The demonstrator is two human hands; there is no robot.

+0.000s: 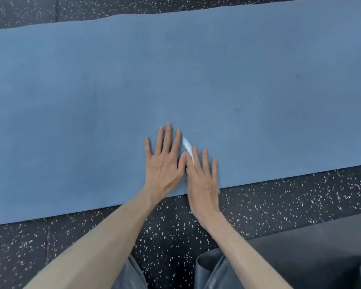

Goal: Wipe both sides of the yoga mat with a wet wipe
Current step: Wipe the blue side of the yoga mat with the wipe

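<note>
Blue yoga mat lies unrolled flat across the speckled black floor. Left hand presses flat near its near edge, fingers straight and spread. Right hand, fingers extended, presses a white wet wipe on the mat.
</note>
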